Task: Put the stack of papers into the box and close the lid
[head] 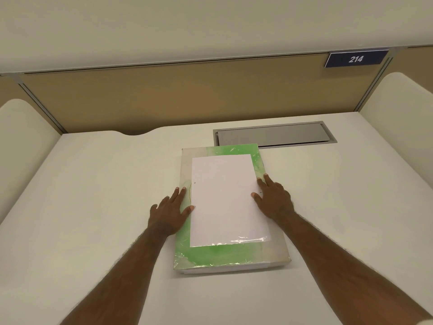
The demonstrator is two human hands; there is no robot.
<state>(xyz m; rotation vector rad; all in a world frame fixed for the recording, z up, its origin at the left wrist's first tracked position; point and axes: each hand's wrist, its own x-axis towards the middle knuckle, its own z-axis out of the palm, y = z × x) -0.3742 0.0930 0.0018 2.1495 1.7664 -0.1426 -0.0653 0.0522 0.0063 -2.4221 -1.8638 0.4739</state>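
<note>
A flat box (274,249) with a green and beige lid lies shut on the desk, a little right of centre. A white stack of papers (226,200) rests on top of the lid. My left hand (169,211) lies flat at the left edge of the papers, its fingers spread and the fingertips touching that edge. At the right edge, my right hand (273,199) also lies flat with its fingers touching the papers. Neither hand has closed around anything.
The cream desk (93,207) has a grey cable hatch (274,136) set into it just behind the box. A tan partition (164,99) stands at the back with a blue sign (356,58) reading 214. Rounded side panels flank the desk on both sides.
</note>
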